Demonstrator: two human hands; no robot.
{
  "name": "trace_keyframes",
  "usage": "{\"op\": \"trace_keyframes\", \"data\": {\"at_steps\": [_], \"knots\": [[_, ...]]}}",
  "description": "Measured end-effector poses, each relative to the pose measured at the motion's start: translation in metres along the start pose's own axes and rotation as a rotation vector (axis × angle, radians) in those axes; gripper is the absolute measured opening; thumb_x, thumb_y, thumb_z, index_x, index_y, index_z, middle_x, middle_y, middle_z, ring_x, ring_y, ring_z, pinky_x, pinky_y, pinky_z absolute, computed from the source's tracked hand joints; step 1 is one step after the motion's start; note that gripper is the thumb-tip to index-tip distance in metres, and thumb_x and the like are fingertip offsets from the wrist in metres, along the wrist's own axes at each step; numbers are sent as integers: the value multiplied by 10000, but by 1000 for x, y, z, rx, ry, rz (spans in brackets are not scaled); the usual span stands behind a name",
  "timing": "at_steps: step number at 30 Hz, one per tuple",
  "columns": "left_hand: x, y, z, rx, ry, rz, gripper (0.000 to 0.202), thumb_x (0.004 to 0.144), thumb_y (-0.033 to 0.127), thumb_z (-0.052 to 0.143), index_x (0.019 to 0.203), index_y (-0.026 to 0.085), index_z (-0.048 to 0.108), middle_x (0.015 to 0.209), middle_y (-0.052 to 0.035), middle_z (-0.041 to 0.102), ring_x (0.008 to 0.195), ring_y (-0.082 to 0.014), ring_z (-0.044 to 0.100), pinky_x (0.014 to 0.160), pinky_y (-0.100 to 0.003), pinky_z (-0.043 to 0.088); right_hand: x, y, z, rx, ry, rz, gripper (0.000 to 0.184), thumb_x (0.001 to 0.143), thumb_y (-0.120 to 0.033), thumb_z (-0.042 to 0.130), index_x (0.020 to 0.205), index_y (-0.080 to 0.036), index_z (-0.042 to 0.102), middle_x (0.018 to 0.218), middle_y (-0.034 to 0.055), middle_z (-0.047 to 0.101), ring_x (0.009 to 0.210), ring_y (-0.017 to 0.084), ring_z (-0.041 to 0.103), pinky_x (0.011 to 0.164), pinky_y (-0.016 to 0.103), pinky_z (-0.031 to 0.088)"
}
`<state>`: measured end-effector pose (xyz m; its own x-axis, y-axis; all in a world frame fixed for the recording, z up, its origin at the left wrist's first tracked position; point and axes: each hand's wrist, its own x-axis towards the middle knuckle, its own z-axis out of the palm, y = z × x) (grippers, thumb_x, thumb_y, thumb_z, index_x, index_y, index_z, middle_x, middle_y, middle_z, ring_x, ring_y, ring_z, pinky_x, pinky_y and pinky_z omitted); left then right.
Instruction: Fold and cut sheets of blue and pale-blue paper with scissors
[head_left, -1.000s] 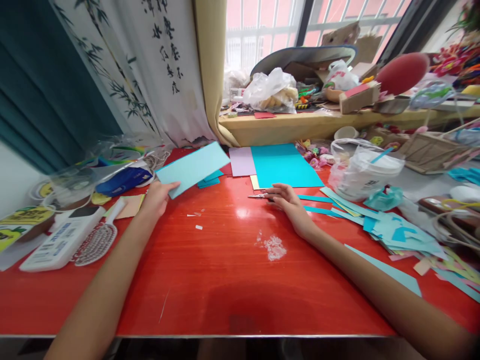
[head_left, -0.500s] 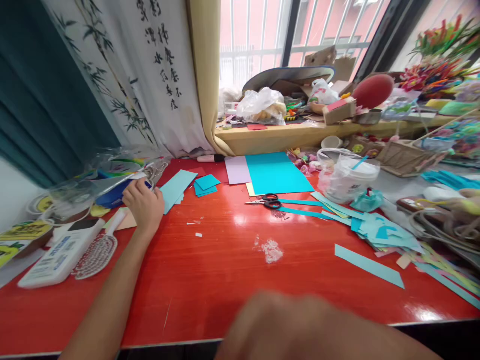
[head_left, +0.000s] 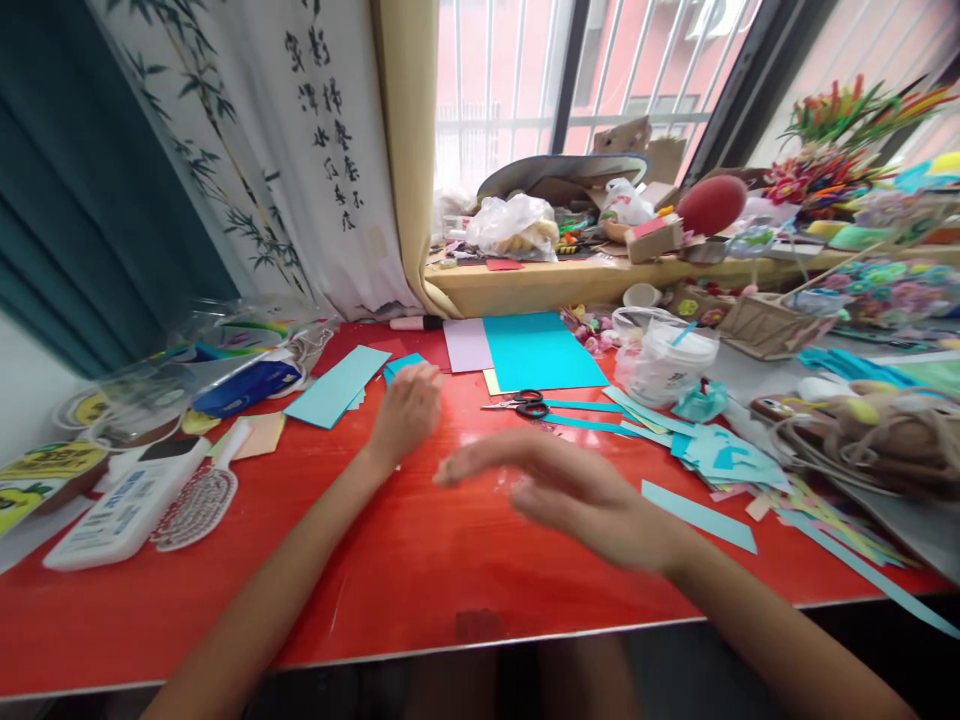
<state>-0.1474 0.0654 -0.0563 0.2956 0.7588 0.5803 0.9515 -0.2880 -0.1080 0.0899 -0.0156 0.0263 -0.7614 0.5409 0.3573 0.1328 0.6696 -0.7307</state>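
My left hand (head_left: pixel 406 415), a little blurred, hovers at the front edge of the small blue paper squares (head_left: pixel 406 366) and partly covers them. Its fingers are loosely bent, with nothing visible in them. To its left lie light-blue paper pieces (head_left: pixel 337 385), stacked unevenly. My right hand (head_left: pixel 577 490) is over the middle of the red table (head_left: pixel 420 580), fingers stretched out to the left and thumb apart, holding nothing. Beyond it, black-handled scissors (head_left: pixel 531 403) lie beside blue paper strips (head_left: pixel 592 424).
A large blue sheet (head_left: pixel 544 352) and a lilac sheet (head_left: pixel 466 345) lie at the back. Paper scraps (head_left: pixel 727 455) and a light-blue strip (head_left: pixel 697 516) are on the right, near a white bucket (head_left: pixel 675 360). A hairbrush (head_left: pixel 199 505) and white box (head_left: pixel 124 510) stand left.
My left hand has moved right, away from the light-blue paper pieces to the blue squares. My right hand has risen from the near edge over the table. The view has shifted slightly.
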Motion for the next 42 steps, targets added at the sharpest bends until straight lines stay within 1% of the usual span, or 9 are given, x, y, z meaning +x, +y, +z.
{"op": "trace_keyframes", "data": {"at_steps": [2, 5, 7, 9, 14, 18, 29, 35, 42], "knots": [[24, 16, 9, -55, -184, 29, 329, 861, 97, 334, 1147, 158, 486, 1201, -120, 503, 1173, -223, 426, 951, -358, 374, 18, 43, 1, -279, 34, 68, 295, 913, -253, 341, 1114, -188, 547, 1137, 76, 590, 1085, 181, 519, 919, 359, 418], [67, 34, 32, -79, -277, -10, 273, 852, 69, 363, 1051, 138, 537, 1043, -115, 570, 947, -187, 569, 773, -300, 473, 34, 116, 13, -705, 162, 242, 401, 870, -230, 421, 1220, -37, 467, 1252, 202, 496, 1215, 274, 401, 997, 437, 326], [94, 46, 52, -110, -341, 20, 217, 870, 163, 429, 1054, 138, 542, 1041, -98, 575, 908, -174, 577, 762, -323, 485, 35, 149, 24, -746, 203, 288, 493, 860, -265, 449, 1240, 47, 423, 1315, 277, 397, 1267, 338, 310, 1025, 513, 244], [116, 57, 72, -149, -390, 74, 271, 859, 281, 486, 1093, 152, 526, 1094, -82, 555, 924, -175, 566, 781, -372, 487, 31, 164, 33, -753, 190, 264, 509, 864, -307, 445, 1245, 31, 432, 1330, 255, 394, 1275, 317, 308, 1043, 483, 237], [142, 87, 110, -220, -462, 218, 327, 850, 308, 499, 1137, 153, 503, 1155, -92, 525, 990, -202, 543, 824, -416, 467, 21, 160, 41, -751, 150, 171, 477, 873, -339, 429, 1252, -51, 452, 1319, 175, 446, 1257, 237, 352, 1053, 395, 266], [149, 97, 122, -251, -519, 287, 382, 845, 380, 489, 1151, 152, 497, 1187, -103, 516, 1036, -217, 526, 864, -430, 437, 20, 157, 39, -737, 163, 153, 457, 865, -315, 439, 1245, -62, 455, 1313, 175, 447, 1247, 245, 356, 1053, 404, 256], [159, 91, 114, -256, -609, 305, 422, 830, 524, 415, 1051, 204, 577, 1160, -74, 590, 1079, -211, 532, 880, -280, 390, 19, 155, 35, -674, 135, 194, 484, 871, -326, 423, 1269, -51, 434, 1329, 184, 427, 1260, 244, 336, 1054, 409, 248], [163, 93, 114, -253, -635, 230, 299, 862, 359, 468, 1056, 148, 553, 1064, -78, 585, 928, -176, 574, 814, -387, 464, 19, 157, 36, -674, 121, 202, 480, 876, -328, 410, 1265, -48, 442, 1333, 185, 424, 1265, 235, 332, 1058, 400, 246], [155, 99, 117, -239, -485, 68, 303, 852, 318, 495, 1099, 143, 522, 1084, -81, 558, 934, -185, 565, 790, -390, 480, 19, 157, 35, -666, 121, 192, 467, 873, -326, 419, 1258, -64, 452, 1333, 172, 430, 1265, 240, 333, 1053, 407, 255]]}}
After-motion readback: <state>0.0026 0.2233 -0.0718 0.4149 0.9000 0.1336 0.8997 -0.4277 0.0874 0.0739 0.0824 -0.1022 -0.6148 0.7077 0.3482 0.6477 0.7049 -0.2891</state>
